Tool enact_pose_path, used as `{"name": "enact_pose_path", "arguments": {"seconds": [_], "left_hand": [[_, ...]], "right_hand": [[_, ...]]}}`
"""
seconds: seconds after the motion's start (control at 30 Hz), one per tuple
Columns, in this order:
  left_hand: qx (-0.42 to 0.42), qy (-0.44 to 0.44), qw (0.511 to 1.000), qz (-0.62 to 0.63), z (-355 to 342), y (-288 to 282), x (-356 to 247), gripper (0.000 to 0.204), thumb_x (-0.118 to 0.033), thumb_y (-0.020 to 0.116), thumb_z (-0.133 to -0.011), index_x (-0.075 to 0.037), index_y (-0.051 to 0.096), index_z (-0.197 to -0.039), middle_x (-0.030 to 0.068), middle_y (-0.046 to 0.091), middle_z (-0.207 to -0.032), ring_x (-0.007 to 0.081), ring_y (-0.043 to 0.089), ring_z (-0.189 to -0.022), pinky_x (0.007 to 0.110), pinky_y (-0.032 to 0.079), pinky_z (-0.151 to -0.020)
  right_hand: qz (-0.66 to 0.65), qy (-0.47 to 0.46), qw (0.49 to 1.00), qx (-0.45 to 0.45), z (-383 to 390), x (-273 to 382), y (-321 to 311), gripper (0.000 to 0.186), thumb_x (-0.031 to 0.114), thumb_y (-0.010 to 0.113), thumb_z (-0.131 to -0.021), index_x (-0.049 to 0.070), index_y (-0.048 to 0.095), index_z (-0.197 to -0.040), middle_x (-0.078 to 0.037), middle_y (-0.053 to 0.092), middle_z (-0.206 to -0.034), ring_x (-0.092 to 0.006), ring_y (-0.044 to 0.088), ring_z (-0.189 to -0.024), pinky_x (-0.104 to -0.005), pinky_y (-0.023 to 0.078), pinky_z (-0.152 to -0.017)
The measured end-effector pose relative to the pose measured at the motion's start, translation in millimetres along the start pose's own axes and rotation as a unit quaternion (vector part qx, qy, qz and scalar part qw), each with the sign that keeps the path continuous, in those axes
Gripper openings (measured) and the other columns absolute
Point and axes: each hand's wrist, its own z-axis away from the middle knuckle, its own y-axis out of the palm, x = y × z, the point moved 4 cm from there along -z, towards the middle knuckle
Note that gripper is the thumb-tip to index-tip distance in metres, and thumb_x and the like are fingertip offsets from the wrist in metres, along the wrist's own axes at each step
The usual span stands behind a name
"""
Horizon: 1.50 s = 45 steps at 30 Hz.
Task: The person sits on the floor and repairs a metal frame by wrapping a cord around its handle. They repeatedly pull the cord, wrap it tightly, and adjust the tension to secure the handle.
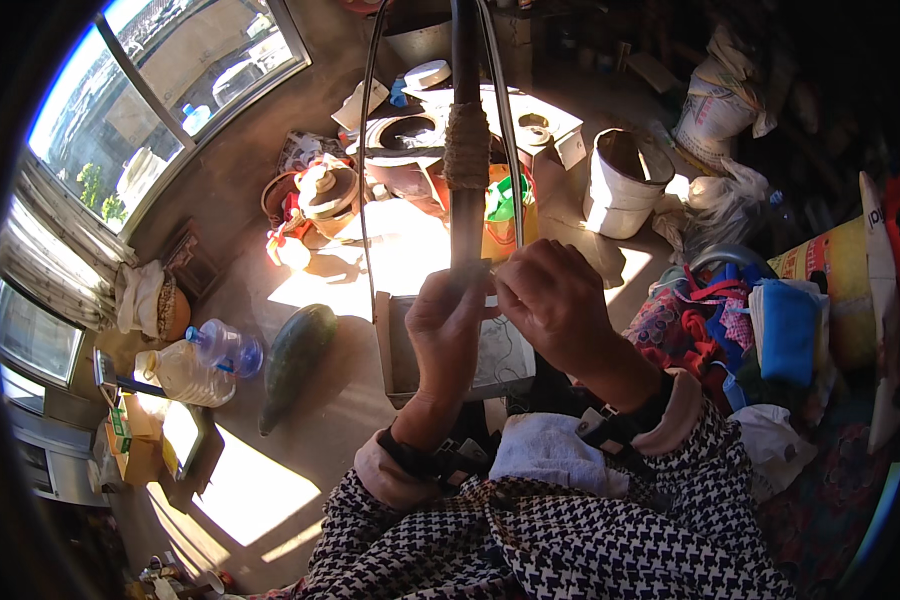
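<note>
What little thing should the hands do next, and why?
Maybe ease the right hand slightly rightward: it sits close beside the left hand near the wrapped pole, and their curled fingers hide whatever they might be pinching.

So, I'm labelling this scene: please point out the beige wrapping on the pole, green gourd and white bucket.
Beige wrapping point(467, 146), head view: its middle.
Green gourd point(300, 358), head view: its middle.
White bucket point(612, 206), head view: outer wall.

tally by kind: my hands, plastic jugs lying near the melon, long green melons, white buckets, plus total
left hand and right hand: 2
clear jug and bluish jug: 2
long green melon: 1
white bucket: 1
total: 6
</note>
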Motion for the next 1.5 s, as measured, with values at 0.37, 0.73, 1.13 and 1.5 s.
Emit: {"name": "enact_pose_path", "arguments": {"seconds": [0.37, 0.73, 1.13, 1.5], "left_hand": [[0.009, 0.023, 0.999, 0.025, 0.4, 0.4, 0.6, 0.013, -0.003, 0.057, -0.089, -0.002, 0.059, -0.102, 0.006, 0.064, -0.095, 0.013, 0.063, -0.086, 0.026, 0.056, -0.069], [-0.006, 0.018, 1.0, 0.025, 1.2, 3.7, -2.0, 0.008, -0.003, 0.06, -0.088, 0.0, 0.061, -0.096, 0.0054, 0.065, -0.087, 0.0115, 0.062, -0.075, 0.026, 0.054, -0.066], [0.016, 0.016, 1.0, 0.001, 2.1, 0.3, 0.3, 0.015, -0.004, 0.057, -0.089, -0.001, 0.059, -0.104, 0.0068, 0.065, -0.098, 0.0132, 0.063, -0.087, 0.026, 0.055, -0.068], [0.014, 0.013, 1.0, 0.001, 2.7, 0.7, 0.2, 0.015, -0.005, 0.058, -0.089, -0.001, 0.059, -0.104, 0.007, 0.065, -0.098, 0.0131, 0.063, -0.087, 0.026, 0.055, -0.067]], "right_hand": [[-0.01, 0.02, 1.0, 0.015, -0.9, -0.6, -0.1, 0.018, 0.003, 0.068, -0.071, 0.006, 0.054, -0.082, -0.008, 0.053, -0.079, -0.0276, 0.056, -0.07, -0.038, 0.046, -0.063], [-0.008, 0.045, 0.998, 0.052, -7.2, -2.2, 0.2, 0.014, 0.008, 0.065, -0.074, 0.006, 0.052, -0.079, -0.009, 0.052, -0.078, -0.0295, 0.054, -0.069, -0.0396, 0.045, -0.063], [-0.05, 0.116, 0.99, 0.06, -7.8, -3.4, -0.8, 0.013, 0.009, 0.063, -0.075, 0.005, 0.052, -0.079, -0.011, 0.054, -0.075, -0.0325, 0.058, -0.067, -0.0428, 0.047, -0.062], [-0.073, 0.145, 0.982, 0.098, -8.3, -5.9, 1.3, 0.011, 0.012, 0.06, -0.079, 0.003, 0.052, -0.081, -0.014, 0.056, -0.076, -0.0349, 0.059, -0.07, -0.0448, 0.047, -0.063]]}}
